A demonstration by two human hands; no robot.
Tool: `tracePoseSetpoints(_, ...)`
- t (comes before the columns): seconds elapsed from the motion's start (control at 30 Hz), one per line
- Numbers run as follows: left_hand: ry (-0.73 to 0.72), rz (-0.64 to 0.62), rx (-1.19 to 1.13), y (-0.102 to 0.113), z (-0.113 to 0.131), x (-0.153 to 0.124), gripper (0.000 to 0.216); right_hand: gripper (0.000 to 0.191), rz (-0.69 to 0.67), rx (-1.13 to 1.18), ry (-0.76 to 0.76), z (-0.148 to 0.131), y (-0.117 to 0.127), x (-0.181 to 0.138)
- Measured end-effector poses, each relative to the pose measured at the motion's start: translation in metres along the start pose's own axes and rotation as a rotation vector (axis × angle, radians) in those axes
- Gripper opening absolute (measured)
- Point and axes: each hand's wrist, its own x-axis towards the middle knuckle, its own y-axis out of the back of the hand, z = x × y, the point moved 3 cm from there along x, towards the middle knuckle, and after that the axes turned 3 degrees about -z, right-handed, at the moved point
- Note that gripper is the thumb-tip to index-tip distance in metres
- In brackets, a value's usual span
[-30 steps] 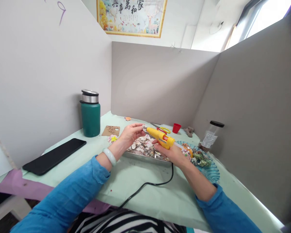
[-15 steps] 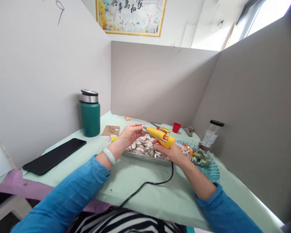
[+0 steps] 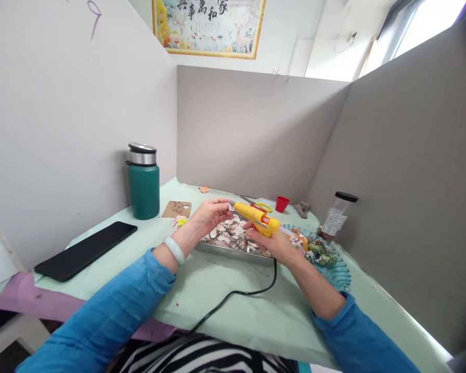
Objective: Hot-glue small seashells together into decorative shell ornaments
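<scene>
My right hand (image 3: 274,241) is wrapped round a yellow glue gun (image 3: 256,216), its nozzle pointing left. Between the fingertips of my left hand (image 3: 210,215) is a small whitish seashell (image 3: 231,206), right at the nozzle; whether the two touch I cannot tell. Both hands are above a metal tray (image 3: 233,251) full of shells and shell pieces (image 3: 227,230). From the gun's side of the tray a black cord (image 3: 233,293) runs down over the front of the table.
A green flask (image 3: 144,186) and a black phone-like slab (image 3: 87,251) stand and lie at left, near a brown card (image 3: 177,209). Behind the tray are scissors (image 3: 264,207) and a red cup (image 3: 282,204). At right, a blue dish (image 3: 339,274) holds colourful stones beside a lidded jar (image 3: 337,217).
Hands and glue gun stay almost in place. The shell at the nozzle appears slightly turned, showing more of its surface. The whole view has shifted a little.
</scene>
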Motion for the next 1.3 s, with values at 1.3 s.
tracePoseSetpoints(1.3, -0.042, 0.059, -0.026, 0.0047, 0.0036, 0.002, 0.012, 0.026, -0.029, -0.089, 0.012, 0.0012, -0.0036, -0.0002)
